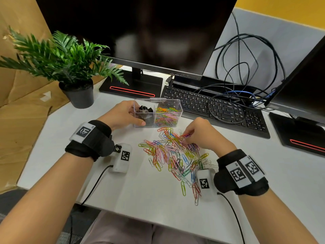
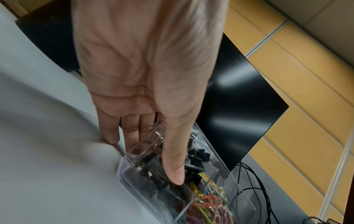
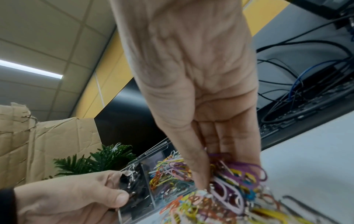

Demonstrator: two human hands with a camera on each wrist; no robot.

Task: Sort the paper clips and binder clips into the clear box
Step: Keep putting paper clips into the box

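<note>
The box [image 1: 158,112] is gripped by the left hand [image 1: 121,114]; clips [image 1: 186,136] are pinched by the right hand [image 1: 202,133] and are best lifted clear of the heap.

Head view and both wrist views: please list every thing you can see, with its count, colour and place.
clear box: one, transparent, two compartments, on the desk before the keyboard
binder clips: several, black, box's left compartment
paper clips in box: many, mixed colours, right compartment
loose paper clips: many, mixed colours, desk centre
potted plant: one, green, black pot, back left
monitors: two, black, behind and right
keyboard: one, black, under cables
cables: several, black and blue
left hand: holds the box
right hand: pinches loose clips
</note>
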